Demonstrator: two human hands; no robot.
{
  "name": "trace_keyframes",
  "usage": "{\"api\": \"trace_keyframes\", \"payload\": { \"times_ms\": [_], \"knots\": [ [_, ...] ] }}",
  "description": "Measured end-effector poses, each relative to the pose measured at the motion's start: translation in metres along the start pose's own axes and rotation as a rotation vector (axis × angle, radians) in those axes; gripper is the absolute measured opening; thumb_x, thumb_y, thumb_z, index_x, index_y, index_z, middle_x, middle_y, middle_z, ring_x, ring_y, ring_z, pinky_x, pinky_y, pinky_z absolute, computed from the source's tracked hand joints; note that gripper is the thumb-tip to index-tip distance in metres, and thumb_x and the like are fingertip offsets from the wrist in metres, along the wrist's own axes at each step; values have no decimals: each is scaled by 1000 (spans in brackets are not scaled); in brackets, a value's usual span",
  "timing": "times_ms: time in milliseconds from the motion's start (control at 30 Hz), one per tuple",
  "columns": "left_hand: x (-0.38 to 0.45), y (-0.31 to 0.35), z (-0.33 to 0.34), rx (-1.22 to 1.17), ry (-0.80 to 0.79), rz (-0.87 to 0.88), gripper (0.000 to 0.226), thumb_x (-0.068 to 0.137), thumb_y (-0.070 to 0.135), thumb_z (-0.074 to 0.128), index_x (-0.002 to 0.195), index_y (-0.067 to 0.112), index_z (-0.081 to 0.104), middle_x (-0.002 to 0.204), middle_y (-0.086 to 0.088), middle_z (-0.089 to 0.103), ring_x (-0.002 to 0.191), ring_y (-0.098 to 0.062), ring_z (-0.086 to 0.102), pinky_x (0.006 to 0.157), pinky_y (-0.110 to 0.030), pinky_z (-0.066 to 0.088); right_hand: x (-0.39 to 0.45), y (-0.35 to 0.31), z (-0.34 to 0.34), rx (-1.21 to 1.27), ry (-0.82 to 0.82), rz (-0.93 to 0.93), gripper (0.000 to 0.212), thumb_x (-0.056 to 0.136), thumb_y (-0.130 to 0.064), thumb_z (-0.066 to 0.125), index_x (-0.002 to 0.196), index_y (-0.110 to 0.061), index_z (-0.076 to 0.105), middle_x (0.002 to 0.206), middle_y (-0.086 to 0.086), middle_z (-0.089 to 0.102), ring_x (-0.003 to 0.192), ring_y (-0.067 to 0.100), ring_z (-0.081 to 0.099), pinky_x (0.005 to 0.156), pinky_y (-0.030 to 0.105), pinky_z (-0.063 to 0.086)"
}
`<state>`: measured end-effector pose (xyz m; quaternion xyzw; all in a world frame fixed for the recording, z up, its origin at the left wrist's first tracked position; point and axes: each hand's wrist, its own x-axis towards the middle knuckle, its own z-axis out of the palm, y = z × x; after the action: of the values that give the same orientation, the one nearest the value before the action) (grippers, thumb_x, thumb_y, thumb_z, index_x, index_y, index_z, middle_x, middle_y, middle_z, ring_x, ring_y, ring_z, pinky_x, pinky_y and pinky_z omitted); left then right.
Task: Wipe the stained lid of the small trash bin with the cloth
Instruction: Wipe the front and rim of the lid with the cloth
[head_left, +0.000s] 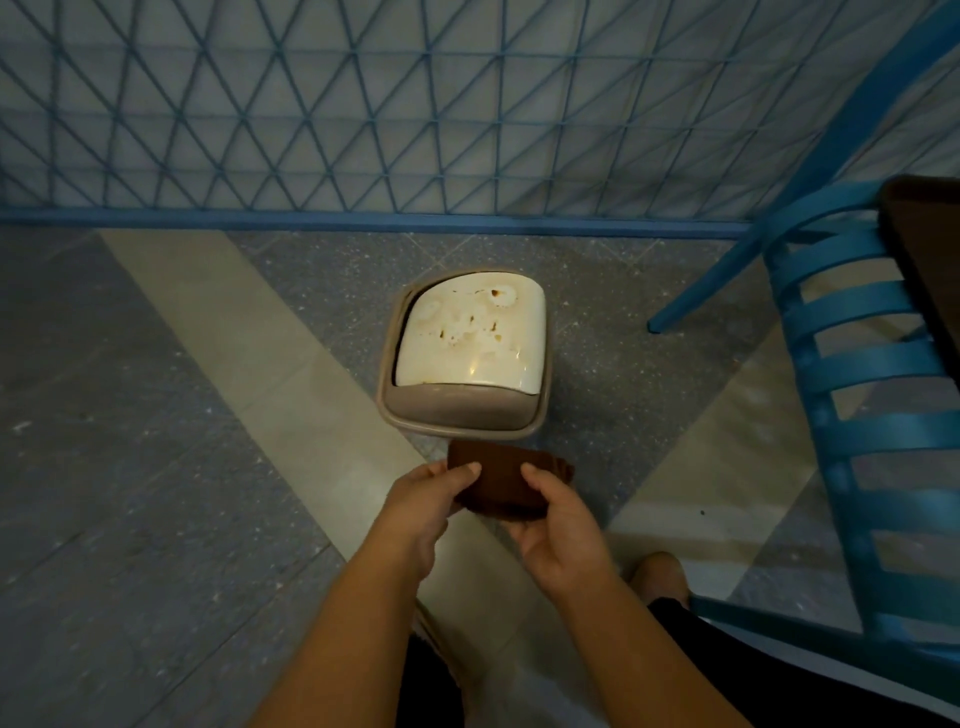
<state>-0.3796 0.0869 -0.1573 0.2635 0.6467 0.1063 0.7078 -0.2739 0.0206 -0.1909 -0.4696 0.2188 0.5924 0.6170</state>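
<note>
Now, brown cloth (501, 480) pinched by both hands' fingers (467, 470), just before stained lid (470, 338)

Both bare forearms reach forward and converge, the left hand (423, 501) pinching the cloth (501, 483) between thumb and fingers from its left side while the right hand (558, 525) cups it from below, thumb on top.

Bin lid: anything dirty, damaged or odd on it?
Yes. The cream lid carries pale blotches and brown specks, mostly on its far half. The brown cloth, held in both hands, has not touched it.
</note>
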Motion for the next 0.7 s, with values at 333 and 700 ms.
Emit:
{"api": "trace_keyframes", "payload": {
  "times_ms": [333,700],
  "knots": [
    [40,9,-6,-157,194,-44,49,93,28,57,137,9,46,137,-8,52,131,-27,43,113,-44,27,25,8,27,-120,115,-110,58,80,0,68,132,-10,45,120,18,60,100,29,63,63,33,57],
    [70,13,-5,-432,93,21,31,93,19,54,122,8,57,112,-14,67,104,-26,62,89,-37,51,45,24,49,-37,256,-175,49,83,-7,66,129,-13,53,119,15,62,101,27,63,68,31,56]
  ]
}}
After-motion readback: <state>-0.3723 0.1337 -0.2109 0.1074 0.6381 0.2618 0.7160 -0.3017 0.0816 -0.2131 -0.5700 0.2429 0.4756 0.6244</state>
